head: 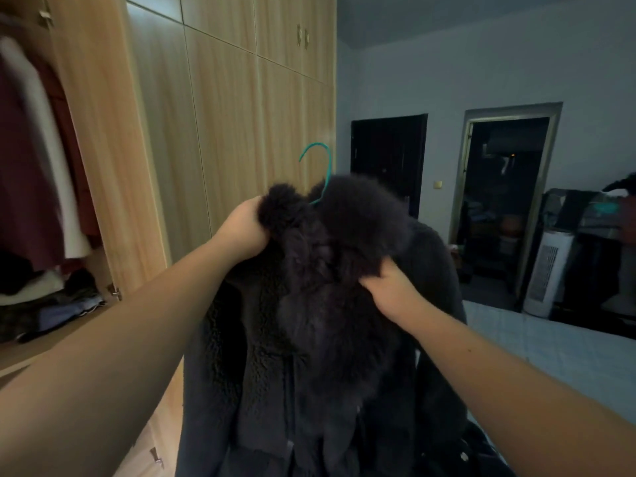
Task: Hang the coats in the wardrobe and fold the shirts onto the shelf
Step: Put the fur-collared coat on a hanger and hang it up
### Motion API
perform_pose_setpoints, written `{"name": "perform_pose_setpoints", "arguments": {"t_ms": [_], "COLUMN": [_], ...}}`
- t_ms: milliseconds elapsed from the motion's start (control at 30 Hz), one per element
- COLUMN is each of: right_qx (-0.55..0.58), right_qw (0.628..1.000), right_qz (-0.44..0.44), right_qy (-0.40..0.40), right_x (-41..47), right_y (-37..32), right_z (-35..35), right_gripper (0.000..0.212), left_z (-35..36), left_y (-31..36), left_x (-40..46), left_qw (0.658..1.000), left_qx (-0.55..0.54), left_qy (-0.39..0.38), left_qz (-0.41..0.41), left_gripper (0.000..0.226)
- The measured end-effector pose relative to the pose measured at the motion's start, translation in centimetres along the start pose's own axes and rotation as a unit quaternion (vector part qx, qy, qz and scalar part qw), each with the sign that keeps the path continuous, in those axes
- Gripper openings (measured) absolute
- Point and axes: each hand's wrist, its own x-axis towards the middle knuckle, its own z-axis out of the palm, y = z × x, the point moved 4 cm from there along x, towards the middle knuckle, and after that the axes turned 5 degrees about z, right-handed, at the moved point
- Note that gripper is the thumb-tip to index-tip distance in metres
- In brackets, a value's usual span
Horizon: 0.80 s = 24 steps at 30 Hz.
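I hold a dark fleece coat [320,339] with a fluffy fur collar up in front of me. A teal hanger's hook [321,170] sticks up out of the collar. My left hand [242,230] grips the fur collar at its left end. My right hand [387,285] grips the fur on the right side of the collar. The coat's body hangs down between my arms. The open wardrobe [103,132] stands at the left, with hung coats [31,173] and folded clothes [48,304] on a shelf inside.
Closed light-wood wardrobe doors [241,115] fill the wall behind the coat. At right are a dark door [389,160], an open doorway [506,208], a white appliance [547,273] and a dark piece of furniture piled with clothes [599,235]. Pale tiled floor [550,349] lies at right.
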Motion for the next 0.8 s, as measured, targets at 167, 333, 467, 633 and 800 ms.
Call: {"name": "perform_pose_setpoints", "arguments": {"t_ms": [167,333,467,633,800], "right_qx": [0.062,-0.009,-0.318,-0.495,-0.346], "right_qw": [0.957,0.968,0.916,0.841,0.912], "right_qz": [0.251,-0.072,-0.243,-0.218,-0.221], "right_qy": [-0.129,0.239,-0.012,0.027,0.015], "right_x": [-0.4,0.7,1.8,4.1,6.1], "right_y": [2.6,-3.0,-6.0,-7.0,-8.9], "right_z": [-1.2,-3.8,1.0,4.6,8.8], "right_gripper": [0.041,0.052,0.082,0.102,0.054], "left_z": [-2.2,-3.7,-5.2,-8.5,-11.4], "left_y": [-1.3,-3.7,-5.6,-7.3,-8.6], "left_x": [-1.5,-3.0,-4.9,-7.4,-8.8], "left_qw": [1.000,0.999,0.997,0.998,0.997], "left_qx": [0.004,-0.008,-0.052,-0.063,-0.068], "left_qy": [0.029,0.042,0.048,0.016,0.012], "left_qz": [0.010,-0.002,-0.010,0.003,0.020], "left_gripper": [0.016,0.011,0.035,0.027,0.042]}}
